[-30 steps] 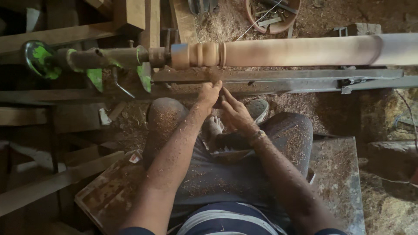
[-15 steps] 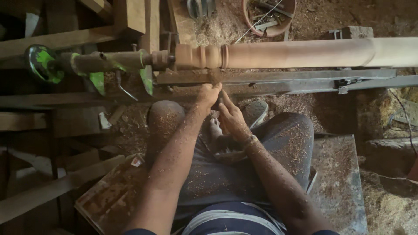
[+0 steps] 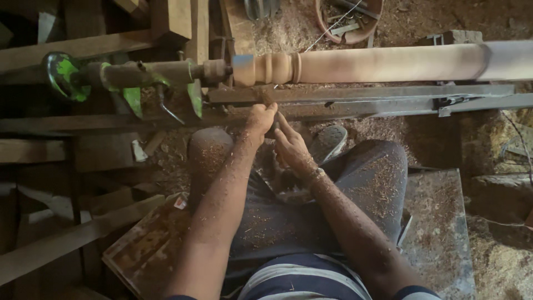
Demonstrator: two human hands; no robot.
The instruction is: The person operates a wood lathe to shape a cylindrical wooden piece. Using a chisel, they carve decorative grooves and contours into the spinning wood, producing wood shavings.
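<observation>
The turning tool (image 3: 270, 114) sits gripped between both hands, left hand (image 3: 259, 119) and right hand (image 3: 291, 145), just below the wooden spindle (image 3: 355, 64).

A pale tan, long turned wooden spindle (image 3: 383, 62) is seen beside a bright green painted metal lathe wheel (image 3: 64, 75), above sawdust-flecked dark grey trousers (image 3: 366, 183) and a navy, white-striped shirt (image 3: 302, 280).

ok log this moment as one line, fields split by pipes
left hand: grips turning tool on metal rest bar | right hand: close behind left hand, hold unclear | wooden spindle: mounted on lathe, beads cut at left end
</observation>
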